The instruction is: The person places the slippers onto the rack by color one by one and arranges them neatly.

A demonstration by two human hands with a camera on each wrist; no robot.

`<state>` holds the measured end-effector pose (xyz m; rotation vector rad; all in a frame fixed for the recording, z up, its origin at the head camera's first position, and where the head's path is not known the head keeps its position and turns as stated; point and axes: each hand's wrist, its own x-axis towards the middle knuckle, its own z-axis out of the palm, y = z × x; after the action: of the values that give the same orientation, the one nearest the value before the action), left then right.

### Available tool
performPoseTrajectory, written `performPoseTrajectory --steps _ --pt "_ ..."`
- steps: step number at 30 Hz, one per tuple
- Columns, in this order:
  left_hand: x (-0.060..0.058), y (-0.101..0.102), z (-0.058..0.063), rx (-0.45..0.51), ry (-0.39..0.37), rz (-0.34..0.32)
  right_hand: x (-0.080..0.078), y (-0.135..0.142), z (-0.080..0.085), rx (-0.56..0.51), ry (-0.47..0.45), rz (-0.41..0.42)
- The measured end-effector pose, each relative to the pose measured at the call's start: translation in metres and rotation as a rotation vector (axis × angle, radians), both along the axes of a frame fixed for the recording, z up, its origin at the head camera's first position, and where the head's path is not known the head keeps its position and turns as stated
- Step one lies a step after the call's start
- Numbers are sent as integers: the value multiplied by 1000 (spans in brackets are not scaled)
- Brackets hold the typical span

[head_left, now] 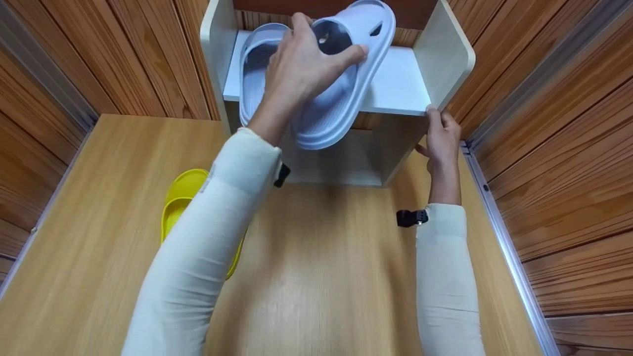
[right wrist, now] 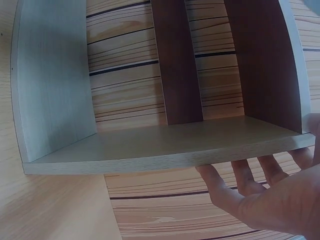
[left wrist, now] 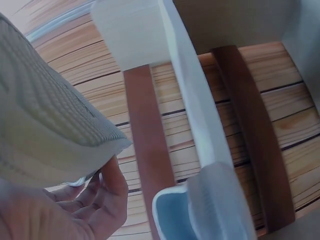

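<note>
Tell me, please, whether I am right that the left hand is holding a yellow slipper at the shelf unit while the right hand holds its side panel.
Not quite: the head view shows the slipper in the left hand is pale and bluish, not yellow. The right hand does hold the side panel.

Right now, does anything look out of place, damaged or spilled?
Nothing looks damaged or spilled. The yellow footwear lies on the wooden surface, apart from the shelf unit and pale slippers, so it perhaps looks out of place; the left sleeve hides much of it.
</note>
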<state>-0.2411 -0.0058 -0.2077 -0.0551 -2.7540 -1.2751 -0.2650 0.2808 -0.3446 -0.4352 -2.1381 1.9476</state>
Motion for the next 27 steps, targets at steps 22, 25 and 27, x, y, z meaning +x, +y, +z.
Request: performPoseTrajectory --steps 22,25,27 --pt "-39 39 -24 -198 83 95 7 8 -7 -18 37 1" --pt "-41 41 -28 -235 106 109 8 7 -6 -15 38 -4" --pt "-42 41 -30 -276 120 121 9 6 -5 -14 36 -8"
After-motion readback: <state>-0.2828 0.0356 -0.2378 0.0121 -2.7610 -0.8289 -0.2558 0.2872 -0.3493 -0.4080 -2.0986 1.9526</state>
